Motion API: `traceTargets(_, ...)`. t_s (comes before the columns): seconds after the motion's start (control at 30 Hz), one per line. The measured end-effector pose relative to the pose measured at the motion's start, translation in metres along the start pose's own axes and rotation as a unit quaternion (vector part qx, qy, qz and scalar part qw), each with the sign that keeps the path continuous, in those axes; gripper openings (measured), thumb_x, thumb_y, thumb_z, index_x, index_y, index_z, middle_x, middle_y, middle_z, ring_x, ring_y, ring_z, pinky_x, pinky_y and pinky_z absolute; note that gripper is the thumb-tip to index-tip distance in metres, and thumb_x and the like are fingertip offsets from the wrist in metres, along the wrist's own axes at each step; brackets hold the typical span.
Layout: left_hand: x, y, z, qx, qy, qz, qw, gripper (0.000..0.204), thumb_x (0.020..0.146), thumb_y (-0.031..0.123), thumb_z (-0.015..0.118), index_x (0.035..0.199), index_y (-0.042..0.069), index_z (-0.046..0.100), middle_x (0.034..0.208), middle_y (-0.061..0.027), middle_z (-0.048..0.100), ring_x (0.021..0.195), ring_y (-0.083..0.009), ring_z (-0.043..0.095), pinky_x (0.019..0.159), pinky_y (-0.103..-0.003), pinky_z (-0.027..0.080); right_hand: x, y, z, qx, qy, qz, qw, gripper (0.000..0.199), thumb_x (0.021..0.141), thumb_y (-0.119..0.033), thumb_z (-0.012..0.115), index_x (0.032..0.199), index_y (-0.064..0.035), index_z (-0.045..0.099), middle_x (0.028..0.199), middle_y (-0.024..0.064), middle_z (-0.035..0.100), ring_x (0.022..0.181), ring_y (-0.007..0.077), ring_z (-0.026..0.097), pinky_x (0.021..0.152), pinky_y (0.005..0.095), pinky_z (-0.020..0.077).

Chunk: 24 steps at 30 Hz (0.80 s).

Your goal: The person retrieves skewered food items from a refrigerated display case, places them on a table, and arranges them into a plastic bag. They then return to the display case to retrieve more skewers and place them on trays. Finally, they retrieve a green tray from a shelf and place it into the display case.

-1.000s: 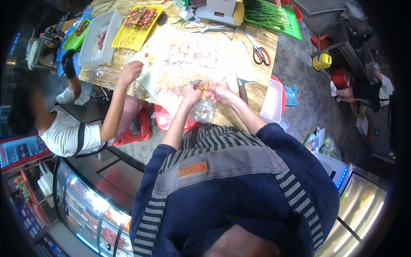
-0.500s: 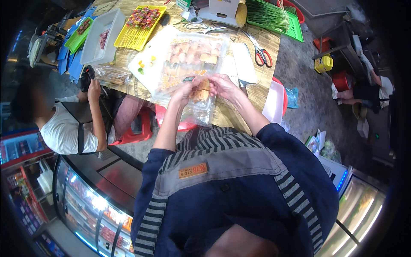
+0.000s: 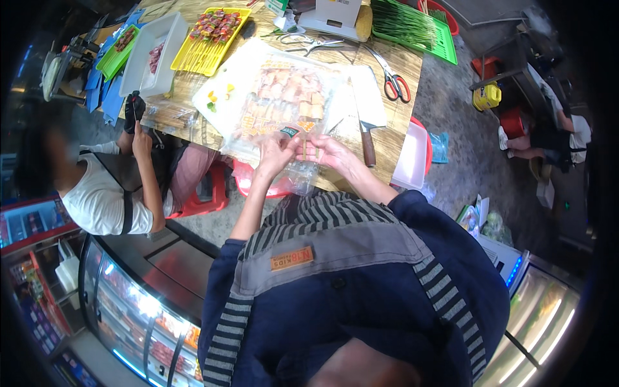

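— Where are the two hands?

— Both meet at the near edge of the wooden bench (image 3: 412, 71). The left hand (image 3: 276, 149) and the right hand (image 3: 330, 151) face each other, fingers curled in and pinched on a thin skewer (image 3: 304, 147) that stands roughly upright between them.

— Is anything on the skewer?

— Small pale-orange pieces seem to sit on it, though it is too small to tell for certain. The left hand's fingertips also touch a small dark green bit (image 3: 289, 131) at the top.

— What lies beneath them?

— A clear plastic bag (image 3: 302, 177) hangs off the bench edge just below the hands. Just beyond them a clear plastic sheet (image 3: 222, 97) carries a spread of pale meat pieces (image 3: 284, 97).

— And to the right?

— A cleaver (image 3: 366, 109) with a brown handle lies just beside the right hand, its blade pointing away. Farther off lie red-handled scissors (image 3: 393, 80), and past those a green tray (image 3: 412, 26) of green stalks.

— To the left?

— A yellow tray (image 3: 193, 58) holding loaded skewers, then a white tub (image 3: 145, 64). Another person (image 3: 103, 193) in a white shirt sits at the bench's left end, one gloved hand (image 3: 134, 109) raised to its edge. A red stool (image 3: 206, 197) stands under the bench.
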State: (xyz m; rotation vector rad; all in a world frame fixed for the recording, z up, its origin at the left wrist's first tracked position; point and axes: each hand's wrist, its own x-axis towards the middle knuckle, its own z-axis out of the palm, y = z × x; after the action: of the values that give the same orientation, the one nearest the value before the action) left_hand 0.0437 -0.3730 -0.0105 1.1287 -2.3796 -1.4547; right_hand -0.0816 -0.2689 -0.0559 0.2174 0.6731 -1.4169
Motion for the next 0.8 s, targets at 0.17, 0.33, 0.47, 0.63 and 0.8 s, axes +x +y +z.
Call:
traceTargets(0.17,0.014,-0.032,0.013,0.065,0.091,0.191,0.975,0.039,0.077,0.016,0.047,0.114,0.004,0.048,0.106,-0.0196,0.053,0.102,-0.0299,0.048,0.088,-0.037,0.036,0.005,0.023,-0.017,0.012,0.049,-0.017,0.999,0.015,0.089,-0.013,0.031,0.087,-0.0001,0.039,0.083,0.0155,0.054,0.075,0.0257,0.057,0.061,0.0371,0.0519)
traceTargets(0.33,0.017,0.002,0.007,-0.016,0.125,0.256,0.958,0.04,0.073,0.01,0.046,0.114,0.007,0.047,0.11,-0.0179,0.05,0.105,-0.0328,0.044,0.092,-0.038,0.032,-0.041,0.058,-0.025,-0.271,0.081,0.02,0.959,0.016,0.089,-0.015,0.036,0.082,-0.0027,0.043,0.064,0.0128,0.054,0.056,0.0197,0.057,0.048,0.0267,0.0493)
traceTargets(0.47,-0.001,-0.008,0.0,-0.002,0.022,0.097,0.995,0.011,0.066,0.003,0.048,0.07,-0.001,0.058,0.08,-0.0144,0.056,0.083,-0.032,0.05,0.076,-0.039,0.039,-0.083,0.021,-0.03,-0.401,0.129,0.045,0.906,0.013,0.088,-0.011,0.039,0.082,-0.0016,0.046,0.059,0.0087,0.052,0.047,0.0139,0.052,0.04,0.0238,0.0445)
traceTargets(0.63,-0.006,-0.04,0.021,0.198,0.138,0.222,0.945,0.015,0.063,0.003,0.051,0.075,-0.002,0.059,0.089,-0.0204,0.053,0.092,-0.0353,0.047,0.083,-0.041,0.036,-0.142,-0.01,-0.075,-0.454,0.154,0.061,0.876,0.014,0.087,-0.011,0.04,0.081,-0.0013,0.048,0.061,0.0068,0.054,0.051,0.0125,0.054,0.043,0.0238,0.0449)
traceTargets(0.8,0.018,-0.011,0.031,0.268,0.005,0.026,0.963,0.025,0.071,0.016,0.048,0.086,-0.001,0.059,0.097,-0.0253,0.051,0.1,-0.0391,0.041,0.088,-0.044,0.031,-0.174,-0.02,-0.095,-0.448,0.155,0.035,0.88,0.018,0.087,-0.018,0.043,0.082,-0.0033,0.05,0.065,0.008,0.057,0.053,0.0136,0.056,0.049,0.0242,0.0454)
